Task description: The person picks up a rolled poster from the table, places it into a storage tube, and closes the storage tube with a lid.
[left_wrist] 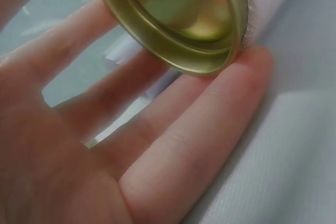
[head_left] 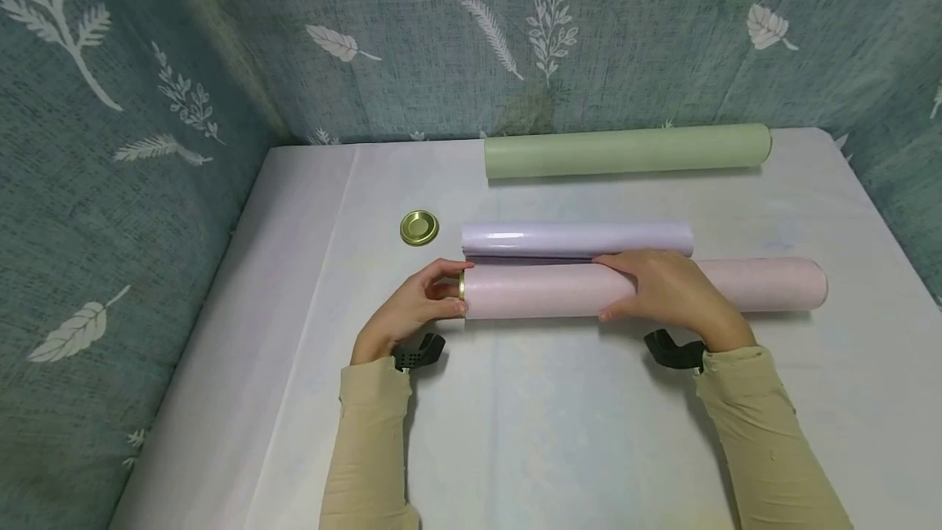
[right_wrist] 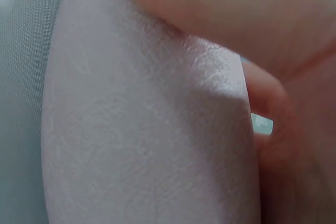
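A pale pink cardboard tube [head_left: 537,291] lies crosswise on the table. Its left end carries a gold metal cap [left_wrist: 210,59], which the left wrist view shows close up with its recessed, shiny face outward. My left hand [head_left: 406,309] holds that capped end, thumb on the near side and fingers on the far side. Around the tube's middle, my right hand [head_left: 666,289] grips from above, thumb toward me. The right wrist view shows the tube's fibrous, textured surface [right_wrist: 142,129] under the thumb. Just behind lies a glossy lilac roll [head_left: 574,237], close to my right fingers.
A loose gold lid [head_left: 419,227] lies flat, left of the lilac roll. A pale green tube [head_left: 625,151] rests along the back edge of the white-covered table [head_left: 515,432]. Green leaf-patterned fabric [head_left: 427,47] hangs behind and at both sides.
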`<state>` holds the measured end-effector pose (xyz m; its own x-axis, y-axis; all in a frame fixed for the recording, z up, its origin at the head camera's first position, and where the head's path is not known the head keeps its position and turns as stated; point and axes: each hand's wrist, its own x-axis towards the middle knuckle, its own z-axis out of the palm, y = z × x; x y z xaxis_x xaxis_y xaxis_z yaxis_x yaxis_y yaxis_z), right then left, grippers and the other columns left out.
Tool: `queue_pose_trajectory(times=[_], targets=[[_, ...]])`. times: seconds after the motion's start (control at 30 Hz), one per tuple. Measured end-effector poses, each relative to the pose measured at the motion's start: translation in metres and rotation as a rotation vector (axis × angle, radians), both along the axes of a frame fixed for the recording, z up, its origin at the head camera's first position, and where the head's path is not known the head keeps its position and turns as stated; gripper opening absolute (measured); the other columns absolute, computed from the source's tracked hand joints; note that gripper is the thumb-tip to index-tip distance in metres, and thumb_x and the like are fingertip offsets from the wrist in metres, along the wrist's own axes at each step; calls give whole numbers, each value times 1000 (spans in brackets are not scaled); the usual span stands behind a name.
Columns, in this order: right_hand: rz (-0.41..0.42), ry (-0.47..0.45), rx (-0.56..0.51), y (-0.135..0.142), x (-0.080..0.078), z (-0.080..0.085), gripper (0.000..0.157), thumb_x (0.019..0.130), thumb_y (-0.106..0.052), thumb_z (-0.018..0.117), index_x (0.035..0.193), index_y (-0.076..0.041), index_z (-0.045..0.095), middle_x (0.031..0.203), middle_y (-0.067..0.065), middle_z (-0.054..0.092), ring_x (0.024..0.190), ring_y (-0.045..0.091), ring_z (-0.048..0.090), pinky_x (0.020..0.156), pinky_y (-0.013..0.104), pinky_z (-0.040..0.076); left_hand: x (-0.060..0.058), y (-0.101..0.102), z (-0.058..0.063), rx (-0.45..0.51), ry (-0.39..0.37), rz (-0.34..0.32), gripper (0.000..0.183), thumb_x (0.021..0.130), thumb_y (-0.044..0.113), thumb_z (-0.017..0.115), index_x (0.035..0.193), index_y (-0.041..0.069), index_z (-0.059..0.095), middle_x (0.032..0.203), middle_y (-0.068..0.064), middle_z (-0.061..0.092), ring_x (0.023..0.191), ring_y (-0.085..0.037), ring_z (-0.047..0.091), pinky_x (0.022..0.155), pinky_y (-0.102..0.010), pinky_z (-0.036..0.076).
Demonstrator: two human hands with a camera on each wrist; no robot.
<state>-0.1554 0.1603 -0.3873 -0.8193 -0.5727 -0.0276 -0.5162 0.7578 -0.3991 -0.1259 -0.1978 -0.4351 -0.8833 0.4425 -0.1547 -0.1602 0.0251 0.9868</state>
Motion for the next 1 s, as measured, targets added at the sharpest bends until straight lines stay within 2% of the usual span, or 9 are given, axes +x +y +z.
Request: queue_pose_trajectory(times=[0.23,0.33,0.4,0.47,0.57,0.63,0.73,0.87,1.0], targets=[[-1,-10,15,1,-1,1,76,61,-57,72,125,-24,52,120,-2,56,108,22,52,84,42,41,5,5,19,-29,-15,13,56,77,3,69,127,9,45,125,-11,44,109,-30,49,83,-36,46],[-4,-11,16,2,-1,0,74,61,-57,72,125,-25,52,120,-3,55,107,21,52,84,42,41,6,7,22,-51,-15,16,57,78,5,68,129,10,43,126,-9,44,110,-28,49,84,-35,45],[-8,-8,17,2,-1,-1,73,61,-57,72,125,-26,52,119,-3,56,107,21,52,84,42,41,7,7,23,-66,14,13,55,80,8,66,130,9,42,127,-8,45,111,-26,49,85,-33,44],[-17,-10,19,2,0,-1,73,61,-57,72,124,-25,53,119,-4,56,107,20,52,84,42,40,7,7,24,-58,80,18,51,83,8,62,130,5,41,127,-11,46,113,-25,47,90,-33,41],[-6,-24,33,2,0,1,73,61,-57,72,123,-24,54,118,-2,57,107,21,52,86,43,39,7,6,26,-28,173,67,43,87,6,57,127,0,43,124,-17,48,115,-27,45,95,-33,37],[6,-37,42,1,0,2,73,61,-58,71,122,-22,54,117,-1,57,107,21,52,87,44,38,7,5,26,-7,195,114,37,88,4,54,123,-1,46,121,-19,50,114,-28,46,95,-35,36],[27,-49,50,1,-1,3,72,62,-57,71,122,-21,54,117,1,57,106,22,52,87,45,36,4,2,16,37,173,177,33,88,9,56,120,2,49,118,-17,52,109,-29,50,92,-37,40],[53,-65,47,4,0,6,73,66,-53,71,126,-17,52,119,4,56,109,24,50,89,46,35,0,2,8,120,160,221,32,88,13,56,118,1,50,118,-18,50,110,-30,48,90,-43,40],[85,-89,17,7,4,9,73,68,-43,74,128,-9,49,121,11,54,111,28,49,91,46,36,4,6,17,131,147,251,33,90,9,52,120,-4,46,122,-21,46,113,-34,45,91,-48,38]])
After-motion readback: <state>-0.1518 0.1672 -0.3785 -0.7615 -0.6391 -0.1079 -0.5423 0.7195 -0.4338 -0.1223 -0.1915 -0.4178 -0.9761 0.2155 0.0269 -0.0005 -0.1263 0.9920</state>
